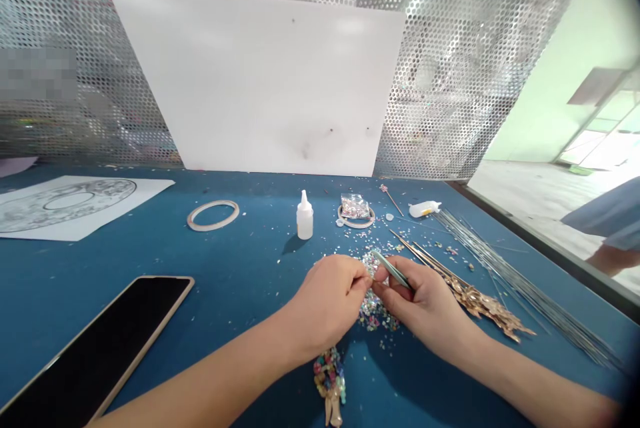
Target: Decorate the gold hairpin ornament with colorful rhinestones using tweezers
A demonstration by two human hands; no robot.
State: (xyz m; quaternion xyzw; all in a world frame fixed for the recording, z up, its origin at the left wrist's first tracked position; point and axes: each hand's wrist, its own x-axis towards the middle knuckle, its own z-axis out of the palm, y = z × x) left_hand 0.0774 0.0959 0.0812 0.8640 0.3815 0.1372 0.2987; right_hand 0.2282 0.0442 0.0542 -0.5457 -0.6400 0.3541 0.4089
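Two hands meet at the middle of the frame. The right hand [425, 305] pinches tweezers [393, 269]; the left hand [327, 301] pinches something too small to see. A bump could scatter the bead pile [373, 311] below.

No legible text, label or number anywhere.

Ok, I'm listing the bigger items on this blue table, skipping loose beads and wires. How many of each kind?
Glue bottles: 2, one upright, one lying down
Rings: 2, one bare, one under a small bag
Phone: 1
Printed sheet: 1
Tweezers: 1, in the right hand
Total: 7
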